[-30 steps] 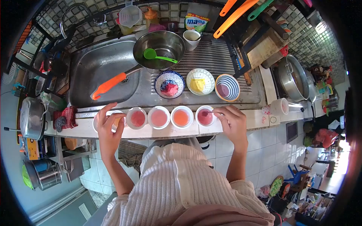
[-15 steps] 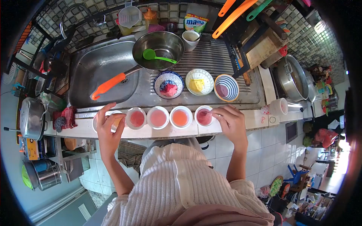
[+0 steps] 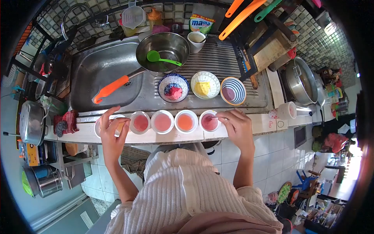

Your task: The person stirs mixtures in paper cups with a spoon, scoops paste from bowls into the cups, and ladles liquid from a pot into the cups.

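Note:
My right hand (image 3: 236, 126) pinches a thin utensil whose end is in the reddish-pink liquid of the rightmost plastic cup (image 3: 209, 121). My left hand (image 3: 113, 126) is over the cups at the left end, thumb and forefinger nearly together; what they hold, if anything, I cannot make out. Between the hands stand an orange-filled cup (image 3: 184, 122), a pink-filled cup (image 3: 162, 122) and a red-filled cup (image 3: 140, 123). Behind them are a blue-patterned bowl (image 3: 173, 92) with pink-red matter, a bowl with yellow matter (image 3: 203, 88) and a striped bowl (image 3: 230, 93) with mauve matter.
A steel pot (image 3: 177, 46) holding a green spoon (image 3: 156, 57) stands beside the sink (image 3: 101, 74). A white cup (image 3: 196, 43) is behind it. Stacked cups (image 3: 287, 110) stand at right, a red cloth (image 3: 69, 120) lies at left, and a large pan (image 3: 299, 84) is far right.
The thin utensil in my right hand has shifted slightly within the rightmost cup, stirring its liquid. My left hand has stayed almost still.

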{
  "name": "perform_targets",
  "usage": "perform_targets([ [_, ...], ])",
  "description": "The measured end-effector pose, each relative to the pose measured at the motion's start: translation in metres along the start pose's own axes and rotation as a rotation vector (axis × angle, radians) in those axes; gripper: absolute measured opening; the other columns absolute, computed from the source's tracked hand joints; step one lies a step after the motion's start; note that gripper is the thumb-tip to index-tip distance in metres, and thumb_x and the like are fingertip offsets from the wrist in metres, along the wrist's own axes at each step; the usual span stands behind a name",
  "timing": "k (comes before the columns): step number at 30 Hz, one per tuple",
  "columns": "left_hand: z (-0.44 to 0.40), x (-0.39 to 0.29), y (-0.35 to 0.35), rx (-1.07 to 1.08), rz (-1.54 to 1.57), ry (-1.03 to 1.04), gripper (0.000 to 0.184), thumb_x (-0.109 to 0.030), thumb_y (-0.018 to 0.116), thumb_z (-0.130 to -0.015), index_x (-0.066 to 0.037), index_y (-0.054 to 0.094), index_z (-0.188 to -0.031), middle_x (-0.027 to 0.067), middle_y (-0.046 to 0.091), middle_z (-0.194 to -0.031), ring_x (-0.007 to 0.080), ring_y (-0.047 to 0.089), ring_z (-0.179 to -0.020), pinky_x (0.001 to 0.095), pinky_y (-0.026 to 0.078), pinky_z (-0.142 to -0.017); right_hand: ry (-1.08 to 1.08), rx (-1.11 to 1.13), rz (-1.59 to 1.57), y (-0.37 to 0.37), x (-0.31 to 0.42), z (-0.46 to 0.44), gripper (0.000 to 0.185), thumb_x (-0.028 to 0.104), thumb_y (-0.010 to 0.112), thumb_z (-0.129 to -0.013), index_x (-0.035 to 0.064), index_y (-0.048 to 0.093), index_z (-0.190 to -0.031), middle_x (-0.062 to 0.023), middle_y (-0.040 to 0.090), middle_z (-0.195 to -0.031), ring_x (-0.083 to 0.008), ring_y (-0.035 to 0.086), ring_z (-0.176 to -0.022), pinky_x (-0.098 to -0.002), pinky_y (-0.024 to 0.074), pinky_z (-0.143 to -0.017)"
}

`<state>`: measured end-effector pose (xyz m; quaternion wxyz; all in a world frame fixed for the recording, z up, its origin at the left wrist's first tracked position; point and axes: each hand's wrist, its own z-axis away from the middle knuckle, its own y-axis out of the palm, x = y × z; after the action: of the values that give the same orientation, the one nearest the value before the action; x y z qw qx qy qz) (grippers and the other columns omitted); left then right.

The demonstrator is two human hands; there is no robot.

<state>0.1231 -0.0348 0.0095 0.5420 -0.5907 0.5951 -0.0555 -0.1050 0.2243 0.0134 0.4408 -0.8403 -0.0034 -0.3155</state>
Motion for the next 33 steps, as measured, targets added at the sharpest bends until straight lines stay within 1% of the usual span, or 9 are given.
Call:
perform_targets([
  [5,0.0006,0.0018,0.0005,-0.002,0.011,-0.012,0.01,-0.003,0.066,-0.072,-0.006,0.067,-0.082,0.0061,0.055,-0.113,0.0207,0.051,-0.094,0.0322,0.04,-0.073,-0.007,0.1,-0.032,0.0002,0.0015,0.0039,0.01,0.007,0.065,-0.073,0.0038,0.064,-0.082,-0.0085,0.062,-0.074,-0.0238,0.057,-0.066,-0.0317,0.0452,-0.06],
  [9,-0.0001,0.0012,-0.0013,-0.003,-0.029,0.01,0.009,-0.004,0.066,-0.072,-0.006,0.067,-0.081,0.0057,0.055,-0.113,0.0196,0.052,-0.09,0.0321,0.039,-0.073,-0.017,0.011,-0.016,0.0002,0.0042,-0.0002,0.009,0.006,0.065,-0.074,0.0043,0.064,-0.083,-0.0084,0.063,-0.075,-0.0245,0.058,-0.067,-0.0318,0.0459,-0.061],
  [11,-0.0005,-0.0003,-0.0012,-0.007,0.006,-0.011,0.009,-0.005,0.066,-0.072,-0.006,0.067,-0.081,0.0057,0.055,-0.112,0.0189,0.052,-0.086,0.0316,0.038,-0.073,-0.021,0.117,-0.058,0.0004,0.0034,0.003,0.009,0.006,0.064,-0.074,0.0045,0.064,-0.083,-0.0082,0.063,-0.076,-0.0251,0.059,-0.068,-0.0321,0.0465,-0.062],
  [18,-0.0002,-0.0022,-0.0031,-0.017,0.009,-0.031,0.006,-0.007,0.066,-0.073,-0.007,0.067,-0.08,0.0054,0.055,-0.113,0.0199,0.051,-0.087,0.0328,0.038,-0.075,0.001,0.024,-0.067,0.0041,0.0042,0.0012,0.008,0.006,0.064,-0.075,0.0042,0.064,-0.082,-0.0083,0.063,-0.076,-0.0255,0.059,-0.069,-0.032,0.0467,-0.062],
  [20,-0.0002,-0.0017,-0.0064,0.057,-0.049,-0.031,0.007,-0.007,0.062,-0.079,-0.004,0.065,-0.085,0.0117,0.054,-0.116,0.0264,0.051,-0.107,0.0368,0.04,-0.087,0.028,0.127,-0.003,0.0036,0.0026,0.0035,0.008,0.007,0.064,-0.075,0.0043,0.064,-0.083,-0.0082,0.063,-0.076,-0.0254,0.059,-0.068,-0.0316,0.0465,-0.061],
  [23,0.0,0.0028,-0.0029,-0.014,-0.035,0.009,0.007,-0.007,0.066,-0.073,-0.007,0.067,-0.08,0.0049,0.055,-0.113,0.0214,0.05,-0.09,0.0334,0.036,-0.077,0.0,-0.027,0.004,0.0051,0.0072,-0.0021,0.008,0.008,0.064,-0.075,0.004,0.065,-0.083,-0.0083,0.063,-0.076,-0.0251,0.059,-0.067,-0.0313,0.0463,-0.061],
  [26,0.0003,0.0019,-0.0023,-0.021,-0.01,0.003,0.008,-0.008,0.066,-0.073,-0.008,0.067,-0.081,0.0044,0.056,-0.113,0.0211,0.05,-0.09,0.0334,0.036,-0.077,0.038,0.116,-0.044,0.0019,0.0055,0.0016,0.009,0.008,0.064,-0.075,0.0035,0.065,-0.082,-0.0087,0.063,-0.075,-0.0252,0.059,-0.067,-0.0317,0.0462,-0.061],
  [29,0.0005,0.0056,-0.0024,-0.025,-0.042,0.017,0.008,-0.008,0.066,-0.073,-0.008,0.067,-0.081,0.0044,0.056,-0.112,0.0209,0.05,-0.09,0.0336,0.036,-0.076,0.056,-0.033,0.02,0.0049,0.007,-0.0014,0.008,0.007,0.064,-0.075,0.0028,0.064,-0.082,-0.0092,0.063,-0.075,-0.0257,0.059,-0.067,-0.0322,0.0462,-0.062],
  [33,0.0006,0.0039,-0.003,-0.024,-0.036,0.005,0.008,-0.008,0.066,-0.073,-0.008,0.067,-0.081,0.0044,0.056,-0.112,0.0208,0.051,-0.089,0.0334,0.036,-0.076,0.045,0.096,-0.037,0.0025,0.0065,0.0002,0.007,0.006,0.063,-0.076,0.0023,0.063,-0.082,-0.0096,0.063,-0.076,-0.0261,0.059,-0.067,-0.0326,0.0462,-0.063],
])
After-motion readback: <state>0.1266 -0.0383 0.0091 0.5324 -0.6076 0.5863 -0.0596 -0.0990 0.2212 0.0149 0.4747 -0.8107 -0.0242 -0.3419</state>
